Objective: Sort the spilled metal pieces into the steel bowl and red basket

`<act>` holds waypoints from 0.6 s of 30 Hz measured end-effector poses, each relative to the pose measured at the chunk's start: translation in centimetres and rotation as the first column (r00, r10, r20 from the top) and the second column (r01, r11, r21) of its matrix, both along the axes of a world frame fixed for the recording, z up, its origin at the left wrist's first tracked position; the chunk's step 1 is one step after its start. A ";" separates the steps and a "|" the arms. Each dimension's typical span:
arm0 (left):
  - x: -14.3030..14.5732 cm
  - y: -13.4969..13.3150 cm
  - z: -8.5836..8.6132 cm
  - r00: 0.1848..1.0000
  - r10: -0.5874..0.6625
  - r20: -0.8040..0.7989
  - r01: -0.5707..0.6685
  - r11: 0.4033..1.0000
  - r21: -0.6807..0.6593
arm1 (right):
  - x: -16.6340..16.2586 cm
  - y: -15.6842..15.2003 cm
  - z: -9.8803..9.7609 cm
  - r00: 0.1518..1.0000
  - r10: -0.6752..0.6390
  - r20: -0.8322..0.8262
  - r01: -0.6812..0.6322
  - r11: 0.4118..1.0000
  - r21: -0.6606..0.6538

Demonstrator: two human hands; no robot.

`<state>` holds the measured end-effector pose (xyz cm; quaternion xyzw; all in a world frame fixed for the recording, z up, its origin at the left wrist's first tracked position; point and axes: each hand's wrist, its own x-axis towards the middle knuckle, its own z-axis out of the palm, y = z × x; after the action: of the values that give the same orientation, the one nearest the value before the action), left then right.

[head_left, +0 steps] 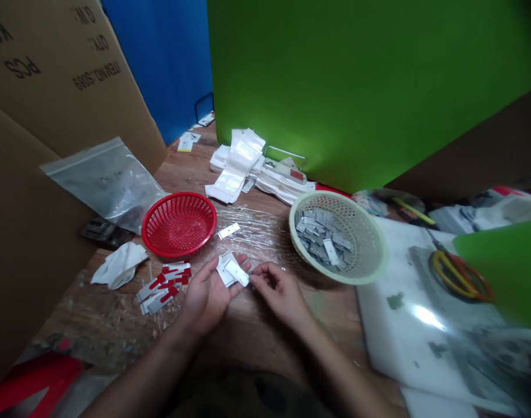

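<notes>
centrally, pale plates [233, 271], on left hand [208, 299]

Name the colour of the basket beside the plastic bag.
The basket is red, as the head view shows.

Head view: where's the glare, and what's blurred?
Head view: strongest glare is a white hotspot on the flat white board; head view: softer sheen on the glossy white strips; head view: yellow-and-orange-handled scissors look smeared, while the small pale rectangular plates in the left hand look clearer.
</notes>
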<state>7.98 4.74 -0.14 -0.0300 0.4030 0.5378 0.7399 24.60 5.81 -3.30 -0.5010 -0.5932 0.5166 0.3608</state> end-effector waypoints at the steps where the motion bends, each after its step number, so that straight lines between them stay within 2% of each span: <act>1: 0.0 0.0 0.0 1.000 -0.001 -0.005 0.001 1.000 0.003 | -0.3 -0.1 -0.2 1.000 0.021 -0.020 -0.022 0.998 -0.051; 3: -0.1 -0.1 -0.1 1.000 -0.004 -0.012 0.004 1.000 0.008 | -0.8 -0.3 -0.5 0.999 0.019 -0.040 -0.023 0.995 -0.095; 5: -0.1 -0.2 -0.1 1.000 -0.010 -0.015 0.010 1.000 0.011 | -1.4 -0.7 -0.5 1.000 -0.007 -0.014 0.006 0.998 -0.063; 8: 0.0 -0.2 -0.2 0.999 -0.010 -0.030 0.010 1.000 -0.014 | -2.0 -1.6 0.2 0.993 0.009 0.121 -0.026 0.991 0.135; 10: 0.1 -0.1 -0.3 0.999 -0.002 -0.040 0.001 0.999 -0.037 | -2.2 -2.0 0.9 0.976 0.085 0.202 -0.141 0.949 0.283; 12: 0.0 -0.1 -0.5 0.999 0.007 -0.046 -0.009 0.999 -0.049 | -2.2 -1.5 1.7 0.961 0.158 0.227 -0.233 0.904 0.357; 15: -0.2 -0.3 -0.9 0.997 0.022 -0.070 -0.026 0.998 -0.059 | -2.4 1.9 2.2 0.952 0.098 0.291 -0.204 0.911 0.359; 16: -0.3 -0.4 -1.0 0.996 0.024 -0.082 -0.029 0.997 -0.064 | -2.7 3.5 2.1 0.934 0.035 0.357 -0.170 0.920 0.354; 18: -0.3 -0.6 -1.1 0.994 0.023 -0.103 -0.031 0.997 -0.077 | -3.3 7.2 1.7 0.882 0.020 0.470 -0.204 0.916 0.345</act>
<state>7.64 4.17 -1.21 -0.0369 0.4607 0.5321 0.7094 21.26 13.01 -1.63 -0.4919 -0.7792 0.2781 0.2710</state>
